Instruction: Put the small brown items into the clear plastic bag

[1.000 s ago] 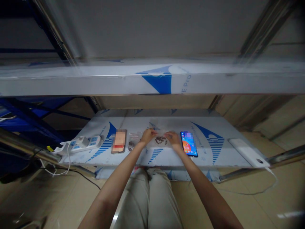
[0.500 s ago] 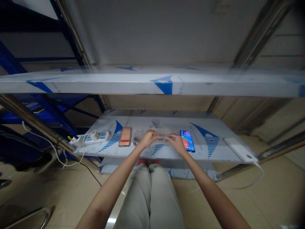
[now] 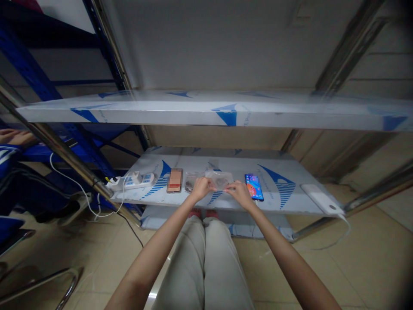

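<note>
A clear plastic bag (image 3: 222,177) lies on the metal shelf in front of me, a faint round shape showing inside it. My left hand (image 3: 204,187) pinches its near edge at the left. At the right end of that edge, the fingertips of my right hand (image 3: 238,193) are pinched together too. Partly behind my left hand is a second clear bag (image 3: 189,183) with something dark in it, too small to make out. Just beyond my right hand lies a smartphone (image 3: 254,187) with a lit, colourful screen.
Left of the bags lies another phone (image 3: 174,181) with a blurred-out screen. A white power strip (image 3: 139,181) with cables stands at the shelf's left end, a long white device (image 3: 321,200) at the right. An upper shelf (image 3: 180,115) spans above. Another person's hands (image 3: 17,137) show far left.
The view has shifted slightly, bringing another person's hands into sight at left. The clear bag shows more plainly beyond my fingers; both hands stay pinched at its near edge.
</note>
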### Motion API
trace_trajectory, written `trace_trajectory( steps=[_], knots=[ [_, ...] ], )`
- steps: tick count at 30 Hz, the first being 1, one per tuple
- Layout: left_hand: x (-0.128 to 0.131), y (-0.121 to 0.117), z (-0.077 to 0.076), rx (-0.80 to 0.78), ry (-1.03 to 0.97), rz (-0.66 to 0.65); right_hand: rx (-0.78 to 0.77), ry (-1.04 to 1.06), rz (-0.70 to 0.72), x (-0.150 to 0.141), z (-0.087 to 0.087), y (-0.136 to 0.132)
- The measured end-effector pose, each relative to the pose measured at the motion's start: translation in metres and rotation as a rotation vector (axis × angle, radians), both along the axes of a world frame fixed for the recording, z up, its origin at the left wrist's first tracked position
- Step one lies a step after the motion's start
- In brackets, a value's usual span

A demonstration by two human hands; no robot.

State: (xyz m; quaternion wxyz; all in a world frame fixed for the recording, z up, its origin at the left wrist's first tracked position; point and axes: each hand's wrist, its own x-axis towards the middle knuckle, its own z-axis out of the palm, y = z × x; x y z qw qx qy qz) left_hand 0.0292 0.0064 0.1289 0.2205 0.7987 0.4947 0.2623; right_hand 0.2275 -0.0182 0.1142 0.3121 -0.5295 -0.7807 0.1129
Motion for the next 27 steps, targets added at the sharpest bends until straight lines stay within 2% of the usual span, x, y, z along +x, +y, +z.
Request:
trace_trajectory(
  steps=[3,8,13,19,27],
  knots=[
    [-0.001,-0.004,0.000,0.021,0.044,0.045,0.024,-0.039,-0.003,-0.008,0.001,-0.003],
    [0.000,-0.005,0.002,0.052,0.019,0.028,0.057,-0.031,-0.029,-0.016,-0.002,-0.004],
    [-0.003,-0.001,0.001,0.028,-0.044,-0.010,-0.001,0.032,0.044,-0.013,-0.004,0.005],
    [-0.008,0.003,-0.006,-0.049,-0.118,-0.089,-0.089,0.127,0.115,-0.018,-0.013,0.010],
    [-0.012,0.005,-0.021,-0.035,0.009,-0.096,-0.122,0.179,0.074,-0.029,-0.031,0.011]
  ],
)
